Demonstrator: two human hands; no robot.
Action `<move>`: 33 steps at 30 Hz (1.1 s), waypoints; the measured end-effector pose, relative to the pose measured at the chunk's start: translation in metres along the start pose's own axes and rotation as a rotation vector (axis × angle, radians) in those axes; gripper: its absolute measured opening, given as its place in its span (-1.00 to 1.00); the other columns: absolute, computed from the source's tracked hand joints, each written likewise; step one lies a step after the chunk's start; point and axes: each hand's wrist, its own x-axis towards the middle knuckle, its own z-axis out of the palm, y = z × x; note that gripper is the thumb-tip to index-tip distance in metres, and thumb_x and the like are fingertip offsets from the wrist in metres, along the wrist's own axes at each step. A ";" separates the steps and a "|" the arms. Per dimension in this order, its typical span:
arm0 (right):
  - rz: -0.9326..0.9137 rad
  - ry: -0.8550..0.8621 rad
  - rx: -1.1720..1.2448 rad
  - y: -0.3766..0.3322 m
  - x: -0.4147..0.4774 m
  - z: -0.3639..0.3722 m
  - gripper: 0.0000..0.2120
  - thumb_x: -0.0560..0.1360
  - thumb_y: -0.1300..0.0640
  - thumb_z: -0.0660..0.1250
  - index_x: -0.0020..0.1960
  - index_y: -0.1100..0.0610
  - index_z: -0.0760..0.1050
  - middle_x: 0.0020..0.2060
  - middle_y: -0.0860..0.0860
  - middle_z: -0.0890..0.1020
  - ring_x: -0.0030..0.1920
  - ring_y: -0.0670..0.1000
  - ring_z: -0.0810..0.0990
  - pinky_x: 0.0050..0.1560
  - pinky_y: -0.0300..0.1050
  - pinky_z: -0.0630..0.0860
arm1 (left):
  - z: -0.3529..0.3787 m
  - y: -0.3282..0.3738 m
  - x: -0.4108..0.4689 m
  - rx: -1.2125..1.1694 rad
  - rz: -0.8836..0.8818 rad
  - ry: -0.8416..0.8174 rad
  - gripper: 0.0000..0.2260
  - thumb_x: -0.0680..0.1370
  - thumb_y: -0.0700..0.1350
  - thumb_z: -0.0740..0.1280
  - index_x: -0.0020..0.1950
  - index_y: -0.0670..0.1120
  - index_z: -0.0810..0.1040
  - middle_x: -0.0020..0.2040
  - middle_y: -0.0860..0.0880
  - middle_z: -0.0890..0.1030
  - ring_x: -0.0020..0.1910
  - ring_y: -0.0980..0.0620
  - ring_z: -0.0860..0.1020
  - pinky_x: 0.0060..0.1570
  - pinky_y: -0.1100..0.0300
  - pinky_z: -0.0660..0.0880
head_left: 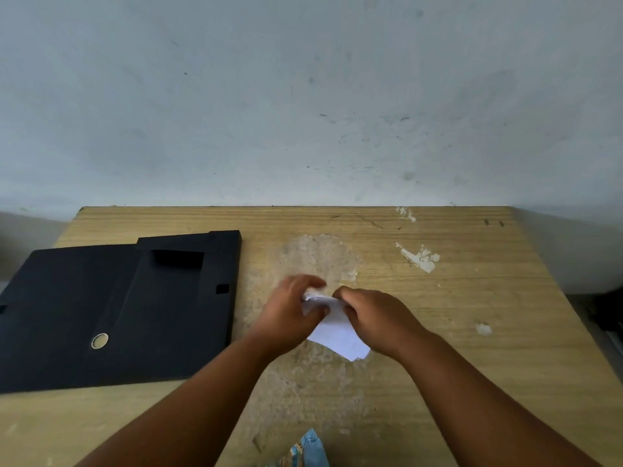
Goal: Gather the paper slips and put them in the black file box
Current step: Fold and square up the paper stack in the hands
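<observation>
Both hands: your left hand [291, 311] and right hand [371, 318] pinch white paper slips [337, 332] mid-bench.
Slips: thin, flat, stacked.
Black file box [114, 311]: matte, open, bench's left edge.
Bench [472, 298]: worn wood.

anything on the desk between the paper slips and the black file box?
Nothing visible. Both hands, left and right, hold the paper slips; only bare desk separates them from the black file box, lying open to their left.

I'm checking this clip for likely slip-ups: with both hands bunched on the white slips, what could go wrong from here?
The paper slips look loosely and unevenly bunched between the left hand and right hand, so some could slide out in transit. The black file box appears to lie flat, so slips might land on it without going in.
</observation>
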 end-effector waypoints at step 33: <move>0.784 0.601 1.030 -0.001 -0.009 0.072 -0.82 0.60 0.01 0.25 -0.04 0.11 0.51 -0.18 -0.01 0.56 -0.10 0.05 0.54 -0.20 -0.11 0.43 | 0.057 -0.001 -0.013 -0.764 -0.484 0.368 -0.70 0.66 0.02 0.26 -0.07 -0.22 0.49 -0.17 -0.03 0.47 -0.14 0.06 0.41 -0.11 0.14 0.34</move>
